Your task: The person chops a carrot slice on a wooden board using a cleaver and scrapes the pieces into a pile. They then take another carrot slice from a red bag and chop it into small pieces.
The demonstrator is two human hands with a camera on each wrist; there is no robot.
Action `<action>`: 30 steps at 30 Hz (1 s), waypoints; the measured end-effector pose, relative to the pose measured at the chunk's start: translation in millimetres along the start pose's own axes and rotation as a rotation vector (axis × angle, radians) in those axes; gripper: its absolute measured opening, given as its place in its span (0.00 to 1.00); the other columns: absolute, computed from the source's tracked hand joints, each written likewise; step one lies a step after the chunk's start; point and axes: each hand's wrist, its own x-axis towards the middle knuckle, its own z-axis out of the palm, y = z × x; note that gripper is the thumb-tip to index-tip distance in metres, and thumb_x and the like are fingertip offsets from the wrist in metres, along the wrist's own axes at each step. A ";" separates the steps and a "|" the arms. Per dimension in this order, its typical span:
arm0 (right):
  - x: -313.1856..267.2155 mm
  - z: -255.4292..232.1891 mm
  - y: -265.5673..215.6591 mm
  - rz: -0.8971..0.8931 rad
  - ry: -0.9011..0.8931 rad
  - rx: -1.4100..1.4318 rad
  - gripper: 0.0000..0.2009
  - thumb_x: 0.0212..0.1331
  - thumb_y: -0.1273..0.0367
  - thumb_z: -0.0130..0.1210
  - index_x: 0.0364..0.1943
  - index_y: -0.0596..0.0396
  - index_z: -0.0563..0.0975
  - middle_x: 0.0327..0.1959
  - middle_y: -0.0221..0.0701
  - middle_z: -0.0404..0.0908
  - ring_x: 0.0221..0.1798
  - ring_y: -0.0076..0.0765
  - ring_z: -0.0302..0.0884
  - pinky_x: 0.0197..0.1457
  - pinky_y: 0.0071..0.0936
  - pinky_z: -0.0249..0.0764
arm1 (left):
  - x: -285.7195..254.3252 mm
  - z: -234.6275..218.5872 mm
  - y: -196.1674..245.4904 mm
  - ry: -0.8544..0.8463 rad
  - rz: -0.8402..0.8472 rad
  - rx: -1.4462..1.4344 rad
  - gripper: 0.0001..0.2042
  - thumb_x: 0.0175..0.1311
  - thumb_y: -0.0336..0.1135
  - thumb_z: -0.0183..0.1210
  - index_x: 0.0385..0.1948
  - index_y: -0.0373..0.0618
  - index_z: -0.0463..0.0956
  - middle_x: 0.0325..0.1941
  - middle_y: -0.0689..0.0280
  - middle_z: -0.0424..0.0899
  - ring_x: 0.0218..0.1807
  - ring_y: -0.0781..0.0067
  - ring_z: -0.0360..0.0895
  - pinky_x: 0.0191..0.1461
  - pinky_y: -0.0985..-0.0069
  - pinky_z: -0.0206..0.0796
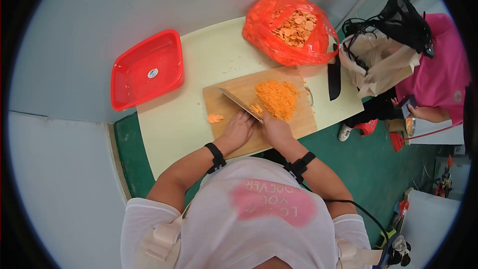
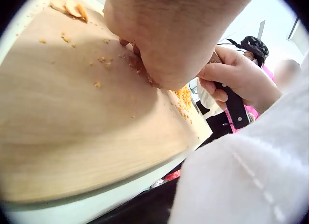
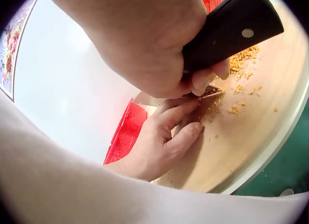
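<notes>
My right hand (image 1: 277,132) grips the black handle (image 3: 236,33) of a broad kitchen knife (image 1: 239,102), whose blade slants across the wooden cutting board (image 1: 301,123). Beside the blade, my left hand (image 1: 238,132) presses down on the board, fingers fairly straight and fingertips right at the steel. What lies under those fingertips is hidden. A few cut orange strips (image 1: 256,108) lie along the blade's far side. Beyond them is a heap of finely chopped carrot (image 1: 279,99). Several thin carrot slices (image 1: 214,118) rest at the board's left edge.
At the table's back left stands a red plastic basin (image 1: 172,65). A red plastic bag (image 1: 259,25) full of carrot slices sits at the back, beside a black-handled object (image 1: 334,77). To the right, a person in pink (image 1: 443,69) holds a phone near a beige bag (image 1: 371,67).
</notes>
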 end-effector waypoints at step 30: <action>2.8 11.0 7.6 -0.056 0.046 -0.013 0.08 0.57 0.68 0.51 0.36 0.59 0.73 0.24 0.50 0.80 0.30 0.57 0.81 0.35 0.50 0.76 | -2.9 2.5 -2.3 0.022 0.020 -0.017 0.19 0.56 0.33 0.58 0.50 0.38 0.76 0.53 0.53 0.75 0.57 0.50 0.69 0.63 0.60 0.63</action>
